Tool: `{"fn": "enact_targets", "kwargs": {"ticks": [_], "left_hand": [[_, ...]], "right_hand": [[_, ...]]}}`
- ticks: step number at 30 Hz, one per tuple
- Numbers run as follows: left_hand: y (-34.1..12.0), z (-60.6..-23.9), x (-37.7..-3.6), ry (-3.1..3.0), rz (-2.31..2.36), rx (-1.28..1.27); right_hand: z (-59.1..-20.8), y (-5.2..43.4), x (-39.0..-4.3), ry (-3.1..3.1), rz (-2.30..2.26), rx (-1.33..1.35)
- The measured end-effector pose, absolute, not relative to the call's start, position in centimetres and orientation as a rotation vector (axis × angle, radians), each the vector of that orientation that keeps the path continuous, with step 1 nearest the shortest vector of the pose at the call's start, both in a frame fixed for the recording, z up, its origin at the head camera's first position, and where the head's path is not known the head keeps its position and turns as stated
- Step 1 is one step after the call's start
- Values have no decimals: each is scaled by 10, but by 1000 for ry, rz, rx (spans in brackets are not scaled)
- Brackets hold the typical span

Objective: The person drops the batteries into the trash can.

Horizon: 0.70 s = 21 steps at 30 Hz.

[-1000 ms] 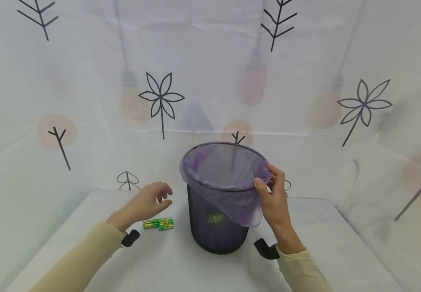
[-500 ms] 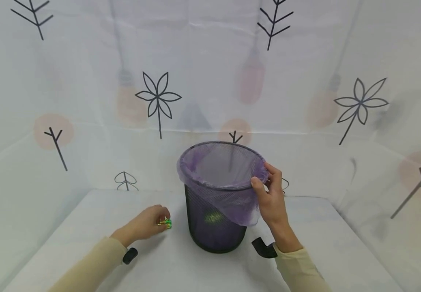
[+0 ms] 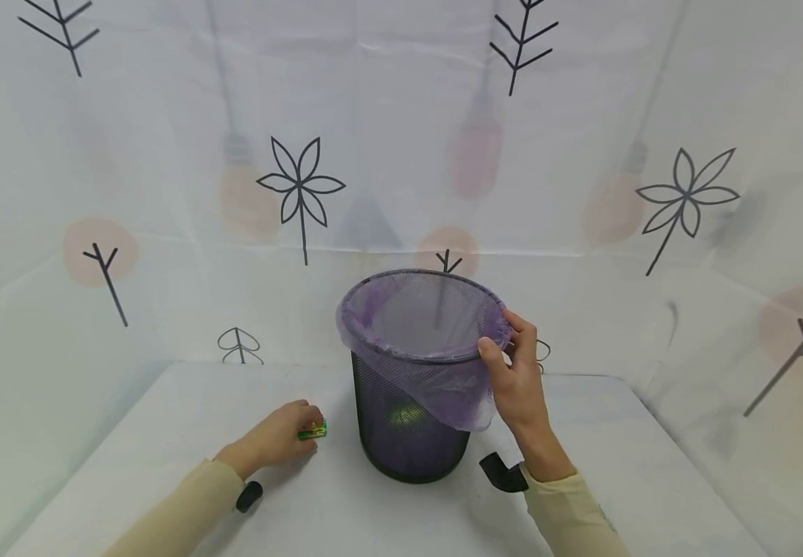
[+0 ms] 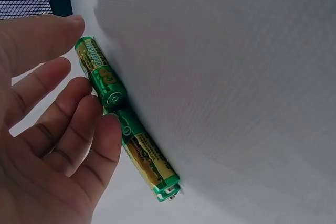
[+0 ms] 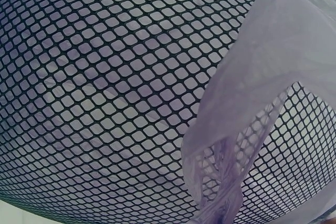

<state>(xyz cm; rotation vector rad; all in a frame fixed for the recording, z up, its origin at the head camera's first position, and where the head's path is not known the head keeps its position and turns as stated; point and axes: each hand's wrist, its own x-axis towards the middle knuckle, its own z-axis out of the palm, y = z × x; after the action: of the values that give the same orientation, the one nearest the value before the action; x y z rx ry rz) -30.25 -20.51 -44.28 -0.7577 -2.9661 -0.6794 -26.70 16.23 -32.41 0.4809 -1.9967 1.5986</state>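
Note:
Green-and-gold batteries (image 4: 102, 72) lie end to end in two small groups on the table. In the head view my left hand (image 3: 279, 437) is down over them, and the end of one group shows between thumb and fingers. The left wrist view has the bent fingers (image 4: 79, 124) right alongside the batteries and the thumb just above one end, not pinching them. My right hand (image 3: 516, 387) grips the rim of a black mesh wastebasket (image 3: 380, 422), thumb on the near side. A purple bin liner (image 3: 443, 387) is folded over that rim.
A yellow-green patch (image 3: 404, 415) shows through the mesh low in the wastebasket. The white table (image 3: 374, 518) ends at a patterned cloth backdrop (image 3: 387, 193). Loose liner (image 5: 273, 51) hangs down the wastebasket's outside near my right wrist.
My left hand has come down from above the batteries to the table and now covers most of them. The right hand keeps its hold on the rim. The head view has shifted slightly.

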Motion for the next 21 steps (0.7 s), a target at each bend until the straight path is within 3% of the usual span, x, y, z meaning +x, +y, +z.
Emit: {"fn": "enact_targets", "kwargs": {"ticks": [21], "left_hand": [[-193, -436, -293, -3032, -712, -844]], "right_hand": [[-325, 162, -268, -1994, 1600, 487]]}}
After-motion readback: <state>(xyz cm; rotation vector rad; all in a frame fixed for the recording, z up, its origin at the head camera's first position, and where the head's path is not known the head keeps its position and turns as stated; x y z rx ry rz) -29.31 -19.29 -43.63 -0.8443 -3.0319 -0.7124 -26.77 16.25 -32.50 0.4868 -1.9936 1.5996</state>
